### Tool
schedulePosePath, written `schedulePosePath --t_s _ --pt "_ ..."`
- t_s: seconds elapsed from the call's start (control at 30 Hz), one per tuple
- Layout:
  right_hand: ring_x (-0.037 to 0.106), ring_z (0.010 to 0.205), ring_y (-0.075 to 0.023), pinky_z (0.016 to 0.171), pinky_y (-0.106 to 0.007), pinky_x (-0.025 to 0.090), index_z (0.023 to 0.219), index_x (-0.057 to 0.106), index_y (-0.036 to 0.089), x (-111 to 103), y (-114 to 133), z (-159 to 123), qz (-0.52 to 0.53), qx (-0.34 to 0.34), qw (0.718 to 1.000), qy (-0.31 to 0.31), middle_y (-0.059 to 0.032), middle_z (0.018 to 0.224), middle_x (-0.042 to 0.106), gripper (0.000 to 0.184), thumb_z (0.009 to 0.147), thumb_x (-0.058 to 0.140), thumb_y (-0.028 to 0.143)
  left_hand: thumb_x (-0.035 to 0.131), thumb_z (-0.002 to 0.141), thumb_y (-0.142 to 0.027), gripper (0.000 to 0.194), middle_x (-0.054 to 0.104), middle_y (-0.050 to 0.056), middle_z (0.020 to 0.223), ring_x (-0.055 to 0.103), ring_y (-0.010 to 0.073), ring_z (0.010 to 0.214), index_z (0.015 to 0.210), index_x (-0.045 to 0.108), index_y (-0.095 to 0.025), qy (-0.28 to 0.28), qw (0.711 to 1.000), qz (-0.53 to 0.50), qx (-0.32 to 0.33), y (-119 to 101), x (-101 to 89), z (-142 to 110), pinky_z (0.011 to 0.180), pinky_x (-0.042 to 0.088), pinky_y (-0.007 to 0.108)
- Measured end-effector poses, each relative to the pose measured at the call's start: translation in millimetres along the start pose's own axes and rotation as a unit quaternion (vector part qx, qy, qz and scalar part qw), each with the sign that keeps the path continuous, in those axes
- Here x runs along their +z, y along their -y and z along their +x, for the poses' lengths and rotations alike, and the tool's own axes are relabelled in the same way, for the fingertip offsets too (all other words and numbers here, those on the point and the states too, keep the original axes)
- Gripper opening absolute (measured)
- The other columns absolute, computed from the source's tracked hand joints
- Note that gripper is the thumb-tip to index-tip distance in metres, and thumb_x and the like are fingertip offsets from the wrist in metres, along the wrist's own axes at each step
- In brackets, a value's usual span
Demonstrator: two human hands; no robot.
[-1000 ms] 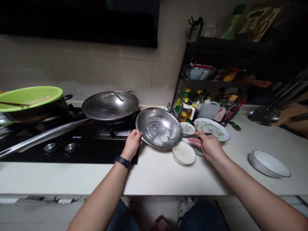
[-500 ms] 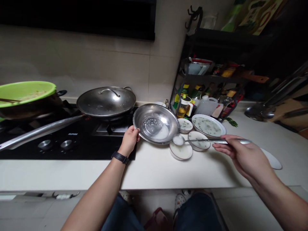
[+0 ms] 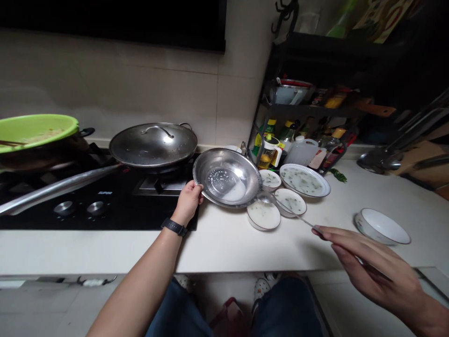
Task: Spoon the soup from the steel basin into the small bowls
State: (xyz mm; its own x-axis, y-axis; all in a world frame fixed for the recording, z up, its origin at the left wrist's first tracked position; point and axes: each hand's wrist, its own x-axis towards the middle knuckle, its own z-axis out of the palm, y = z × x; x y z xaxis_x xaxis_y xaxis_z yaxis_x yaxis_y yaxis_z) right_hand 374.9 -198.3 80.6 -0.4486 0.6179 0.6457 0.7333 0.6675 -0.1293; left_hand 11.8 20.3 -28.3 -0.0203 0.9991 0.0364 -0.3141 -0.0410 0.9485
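My left hand (image 3: 190,201) grips the rim of a steel basin (image 3: 228,161), which is tilted toward the right with a little milky liquid (image 3: 235,192) pooled low in it. In my right hand (image 3: 372,267) is the handle of a long metal ladle (image 3: 298,216). Its head is tipped over a small bowl of white liquid (image 3: 264,216), close to the basin's lip. Beside that stand a second filled bowl (image 3: 290,202), a third small bowl (image 3: 270,179) and a wide ridged dish (image 3: 305,180), all with green bits in pale liquid.
A white bowl (image 3: 384,227) sits on the counter at right. Left are a lidded wok (image 3: 154,147) and a green basin (image 3: 38,131) on the stove, with a long handle (image 3: 56,189) reaching forward. A rack of bottles (image 3: 280,108) stands behind the bowls.
My right hand has dropped and moved right, and the ladle's head has turned from holding white liquid to tipped over the front bowl. My left hand and the basin have barely moved.
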Motion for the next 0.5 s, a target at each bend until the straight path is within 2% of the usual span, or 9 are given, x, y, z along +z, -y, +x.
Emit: schedulePosePath --t_s 0.1,0.2,0.3,0.4,0.5 --pt "0.078 0.097 -0.0198 0.091 -0.029 0.062 0.120 0.071 0.026 23 -10 21 0.006 0.050 0.998 -0.039 -0.0063 0.110 0.080 0.035 0.091 0.062 0.009 0.067 0.072 -0.030 0.024 0.044 -0.010 0.052 0.042 0.0058 0.040 0.071 0.044 -0.022 -0.002 1.000 0.001 0.004 0 0.3 0 0.039 0.029 0.018" --pt "0.079 0.092 -0.0213 0.084 -0.031 0.064 0.111 0.073 0.025 63 -31 44 0.071 0.190 0.976 -0.073 -0.0070 0.104 0.081 0.018 0.098 0.060 0.026 0.067 0.072 -0.030 0.024 0.044 -0.009 0.053 0.042 0.0056 0.040 0.072 0.045 -0.022 -0.003 1.000 0.002 0.004 -1 1.0 -1 0.039 0.029 0.018" --pt "0.079 0.088 -0.0235 0.079 -0.035 0.065 0.114 0.071 0.021 100 -55 65 0.162 0.300 0.938 -0.061 -0.0093 0.098 0.081 0.030 0.100 0.056 0.042 0.067 0.072 -0.030 0.023 0.046 -0.009 0.054 0.042 0.0055 0.041 0.073 0.046 -0.022 0.001 1.000 0.005 0.001 -1 1.8 -1 0.039 0.028 0.017" --pt "0.079 0.089 -0.0256 0.082 -0.038 0.064 0.112 0.070 0.020 120 -67 79 0.157 0.317 0.934 -0.053 -0.0102 0.093 0.081 0.034 0.097 0.058 0.047 0.067 0.071 -0.031 0.024 0.045 -0.009 0.053 0.041 0.0054 0.040 0.072 0.046 -0.022 -0.003 1.000 0.004 -0.001 -1 2.3 -1 0.039 0.028 0.017" --pt "0.079 0.085 -0.0263 0.078 -0.039 0.065 0.108 0.069 0.020 126 -67 86 0.177 0.343 0.920 -0.064 -0.0099 0.087 0.080 0.033 0.094 0.061 0.049 0.067 0.071 -0.031 0.025 0.044 -0.009 0.052 0.040 0.0055 0.040 0.070 0.044 -0.022 -0.004 1.000 0.000 0.001 -2 2.7 -1 0.039 0.028 0.017"
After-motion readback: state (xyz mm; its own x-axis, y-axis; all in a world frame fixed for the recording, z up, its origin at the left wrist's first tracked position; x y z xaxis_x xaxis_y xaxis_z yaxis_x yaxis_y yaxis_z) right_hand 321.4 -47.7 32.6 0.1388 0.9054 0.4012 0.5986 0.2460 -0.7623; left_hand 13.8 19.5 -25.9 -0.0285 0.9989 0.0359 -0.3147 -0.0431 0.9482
